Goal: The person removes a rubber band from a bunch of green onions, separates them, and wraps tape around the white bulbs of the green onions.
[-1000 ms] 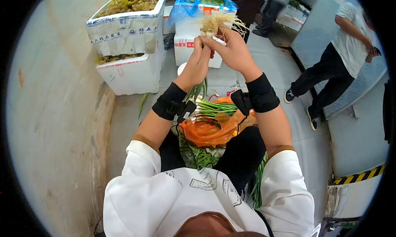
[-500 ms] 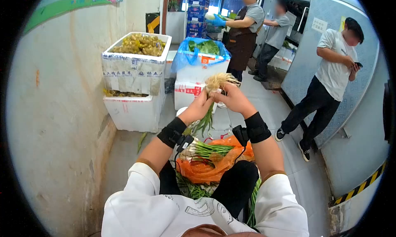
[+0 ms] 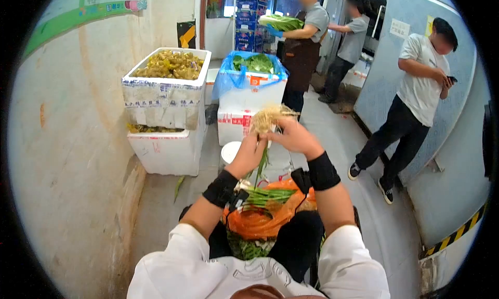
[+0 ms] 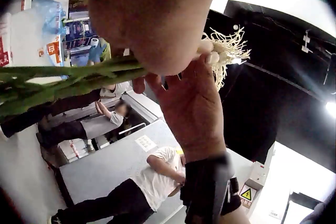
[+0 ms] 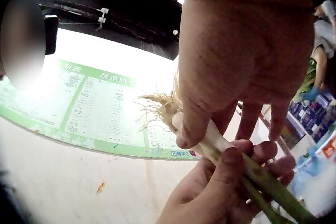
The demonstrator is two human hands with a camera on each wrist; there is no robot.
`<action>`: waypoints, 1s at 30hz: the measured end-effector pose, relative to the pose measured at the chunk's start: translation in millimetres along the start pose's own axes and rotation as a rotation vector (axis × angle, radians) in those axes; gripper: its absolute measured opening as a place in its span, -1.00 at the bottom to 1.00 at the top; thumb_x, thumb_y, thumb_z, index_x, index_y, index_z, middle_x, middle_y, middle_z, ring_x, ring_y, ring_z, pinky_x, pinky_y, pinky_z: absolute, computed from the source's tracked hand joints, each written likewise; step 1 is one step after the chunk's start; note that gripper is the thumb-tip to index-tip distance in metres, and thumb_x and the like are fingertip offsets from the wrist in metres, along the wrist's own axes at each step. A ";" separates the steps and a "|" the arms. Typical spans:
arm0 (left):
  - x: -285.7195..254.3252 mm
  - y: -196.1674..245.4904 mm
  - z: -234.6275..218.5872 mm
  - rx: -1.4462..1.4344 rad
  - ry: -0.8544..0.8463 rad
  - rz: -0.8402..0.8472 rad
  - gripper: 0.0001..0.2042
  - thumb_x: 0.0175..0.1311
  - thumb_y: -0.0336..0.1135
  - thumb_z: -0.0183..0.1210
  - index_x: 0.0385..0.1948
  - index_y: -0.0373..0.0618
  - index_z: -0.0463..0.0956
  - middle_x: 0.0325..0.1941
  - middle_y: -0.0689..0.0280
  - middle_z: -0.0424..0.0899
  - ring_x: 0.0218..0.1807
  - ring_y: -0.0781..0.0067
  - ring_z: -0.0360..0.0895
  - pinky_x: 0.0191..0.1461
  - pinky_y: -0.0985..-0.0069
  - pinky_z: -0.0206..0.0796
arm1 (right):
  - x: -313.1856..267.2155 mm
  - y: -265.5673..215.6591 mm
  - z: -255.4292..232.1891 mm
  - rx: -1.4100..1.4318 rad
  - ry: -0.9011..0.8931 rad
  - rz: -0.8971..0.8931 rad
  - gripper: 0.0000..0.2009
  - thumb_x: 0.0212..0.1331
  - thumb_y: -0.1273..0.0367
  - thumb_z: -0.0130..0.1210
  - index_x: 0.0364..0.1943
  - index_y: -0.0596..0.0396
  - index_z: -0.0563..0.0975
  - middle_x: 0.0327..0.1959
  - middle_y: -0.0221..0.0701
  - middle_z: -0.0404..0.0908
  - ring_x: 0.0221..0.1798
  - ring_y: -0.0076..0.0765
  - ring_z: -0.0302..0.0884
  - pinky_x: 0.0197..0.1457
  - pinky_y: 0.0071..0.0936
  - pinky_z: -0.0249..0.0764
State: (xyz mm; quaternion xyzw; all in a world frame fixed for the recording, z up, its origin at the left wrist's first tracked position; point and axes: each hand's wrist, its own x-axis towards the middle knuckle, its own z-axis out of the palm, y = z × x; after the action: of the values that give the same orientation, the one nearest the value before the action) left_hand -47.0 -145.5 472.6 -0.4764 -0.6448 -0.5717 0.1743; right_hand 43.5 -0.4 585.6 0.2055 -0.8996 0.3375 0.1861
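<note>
The left hand [image 3: 251, 154] is closed round the stalks of a few spring onions [image 5: 212, 141], thumb on one side and fingers on the other. The right hand [image 3: 297, 138] pinches them higher up, thumb at the white bulbs. The hands are together, in front of the person's body. At least two stalks show in the right wrist view; the full number cannot be told. Their long axis runs roughly from 12 to 6 o'clock in the head view: pale roots [image 3: 264, 119] at 12, green leaves [image 3: 261, 166] hanging toward 6.

Outward from the hands, at 6 o'clock, one orange plastic bag [image 3: 254, 226] lies opened out, bearing a bundle of more stalks [image 3: 270, 196]. Loose greens [image 3: 252, 249] lie nearer the person's legs. Near the left hand, between 8 and 9 o'clock, stands one white tub [image 3: 231, 149], contents unclear. One long green pod [image 3: 179, 187] lies on the floor at 8.

At 10 o'clock two white foam boxes are stacked, the upper box [image 3: 161, 102] and lower box [image 3: 166, 156] both holding knobbly yellow-brown produce [image 3: 169, 64]. Just past 11, two more are stacked; the upper, lined with a blue bag [image 3: 228, 83], holds leafy greens [image 3: 258, 63].

Three other people stand between 1 and 3 o'clock; the aproned one [image 3: 300, 54] holds one leafy cabbage [image 3: 280, 23].
</note>
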 end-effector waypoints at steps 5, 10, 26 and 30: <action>5.0 9.7 0.1 -0.024 0.180 0.064 -0.79 0.56 -0.34 -0.11 -0.05 -0.34 0.35 -0.29 0.02 0.54 -0.29 0.04 0.51 -0.20 0.22 0.31 | 9.4 11.5 31.4 0.282 0.318 -0.012 -0.66 0.27 0.35 0.25 0.03 0.30 0.56 -0.04 -0.10 0.68 0.04 -0.25 0.64 0.15 -0.30 0.49; -0.6 -29.9 14.5 -0.087 0.038 -0.113 -0.75 0.55 -0.40 -0.13 0.10 -0.37 0.23 -0.28 0.10 0.54 -0.29 0.17 0.51 -0.21 0.31 0.34 | 9.5 48.4 50.1 0.301 0.279 0.082 -0.76 0.27 0.41 0.22 -0.08 0.31 0.59 -0.26 -0.21 0.71 -0.28 -0.48 0.58 -0.17 -0.42 0.55; -3.5 -61.9 27.6 -0.711 -0.184 -0.669 -0.61 0.49 -0.46 -0.07 0.31 -0.27 0.27 0.25 0.22 0.49 0.33 0.45 0.40 0.35 0.51 0.27 | 9.7 150.8 95.1 0.262 0.198 -0.031 -0.75 0.41 0.32 0.10 -0.02 0.22 0.45 -0.24 -0.13 0.61 -0.20 0.08 0.56 -0.02 -0.23 0.48; -11.7 -96.1 34.8 -0.457 -0.181 -0.468 -0.65 0.43 -0.36 0.04 0.18 -0.28 0.39 -0.03 0.23 0.65 -0.02 0.42 0.55 0.10 0.44 0.39 | 22.2 171.2 93.3 0.166 0.088 -0.218 -0.69 0.43 0.23 0.08 0.04 0.20 0.50 -0.16 -0.12 0.65 -0.18 0.02 0.61 -0.03 -0.23 0.51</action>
State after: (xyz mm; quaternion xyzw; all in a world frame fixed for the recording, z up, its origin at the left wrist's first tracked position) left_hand -108.3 -108.6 398.8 -0.3911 -0.6049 -0.6812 -0.1309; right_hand -78.4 48.2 439.7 0.3019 -0.8318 0.3972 0.2432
